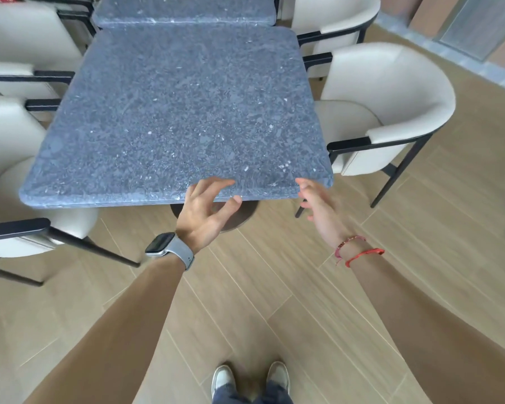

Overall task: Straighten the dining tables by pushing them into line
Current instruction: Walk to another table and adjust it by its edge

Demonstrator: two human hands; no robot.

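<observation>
both hands, left hand (200,209) and right hand (318,204), reach with fingers spread, gripping nothing, at the near edge of the near desk (172,112), which abuts the far desk (184,8); an off-centre shove risks skewing it into the chair (391,106).

The far table (184,10) is cut off by the top edge. The near table's round base (239,220) is mostly hidden under the tabletop and behind the left hand (201,214). The right hand (318,205) is blurred; contact with the table edge cannot be told. The left-side chairs (9,182) are cropped and blurred.
</observation>
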